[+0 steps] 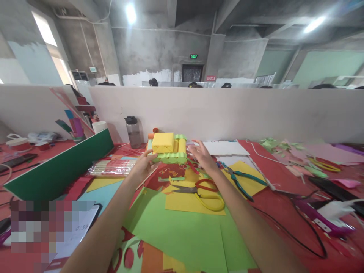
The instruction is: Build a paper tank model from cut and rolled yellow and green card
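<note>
A yellow and green paper model (163,142) is in front of me, with a boxy yellow block on top and wavy green strips along its sides. My left hand (144,165) grips it at the near left corner, its fingers partly hidden by the paper. Just off its right side, my right hand (200,154) is open with fingers apart, holding nothing. Nearer to me, scissors (196,190) with red and yellow handles lie with blades parted on yellow paper (182,203). Large green sheets (176,227) spread out below my forearms.
Teal-handled pliers (239,178) rest at right on yellow paper. A dark green board (62,167) stands at left, near wrapped sticks (112,167) and a water bottle (133,132). A white partition (216,113) closes off the back. A purple power strip (324,218) and cables lie at right.
</note>
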Motion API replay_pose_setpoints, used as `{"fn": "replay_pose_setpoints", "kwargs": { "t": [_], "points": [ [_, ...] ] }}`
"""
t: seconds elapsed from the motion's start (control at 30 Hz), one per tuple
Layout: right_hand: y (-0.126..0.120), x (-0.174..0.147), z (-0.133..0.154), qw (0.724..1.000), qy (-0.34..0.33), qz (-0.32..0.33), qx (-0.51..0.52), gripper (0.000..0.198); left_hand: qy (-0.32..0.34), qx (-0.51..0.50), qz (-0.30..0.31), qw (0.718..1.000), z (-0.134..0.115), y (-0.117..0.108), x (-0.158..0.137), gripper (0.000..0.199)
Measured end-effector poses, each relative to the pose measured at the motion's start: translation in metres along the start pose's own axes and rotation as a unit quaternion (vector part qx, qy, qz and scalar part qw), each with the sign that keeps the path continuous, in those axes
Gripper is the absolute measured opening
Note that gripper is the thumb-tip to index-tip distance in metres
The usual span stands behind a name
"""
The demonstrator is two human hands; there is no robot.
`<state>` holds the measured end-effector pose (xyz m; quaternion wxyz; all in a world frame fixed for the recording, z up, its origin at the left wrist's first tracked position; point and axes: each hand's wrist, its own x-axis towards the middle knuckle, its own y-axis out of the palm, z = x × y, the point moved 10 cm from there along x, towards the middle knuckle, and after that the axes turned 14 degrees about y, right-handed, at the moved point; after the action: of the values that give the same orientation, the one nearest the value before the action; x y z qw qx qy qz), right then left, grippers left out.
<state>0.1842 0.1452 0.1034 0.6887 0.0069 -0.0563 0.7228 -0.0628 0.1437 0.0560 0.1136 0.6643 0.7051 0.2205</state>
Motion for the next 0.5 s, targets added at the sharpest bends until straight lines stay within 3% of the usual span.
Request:
{"fn": "replay_pose_setpoints", "kwargs": {
  "t": [0.07,0.13,0.5],
  "points": [
    [0.020,0.003,-0.024,0.988,0.105,0.093,0.066,0.049,0.008,-0.002,0.001,1.000,0.000,0.001,0.001,0.039],
    [0.033,0.001,-0.035,0.973,0.147,0.139,0.111,0.046,0.014,0.005,0.016,1.000,0.000,0.004,0.001,0.040],
    [0.039,0.001,-0.042,0.973,0.132,0.134,0.133,0.039,0.016,0.116,0.172,0.978,0.010,0.024,-0.010,0.058]
  ]
}}
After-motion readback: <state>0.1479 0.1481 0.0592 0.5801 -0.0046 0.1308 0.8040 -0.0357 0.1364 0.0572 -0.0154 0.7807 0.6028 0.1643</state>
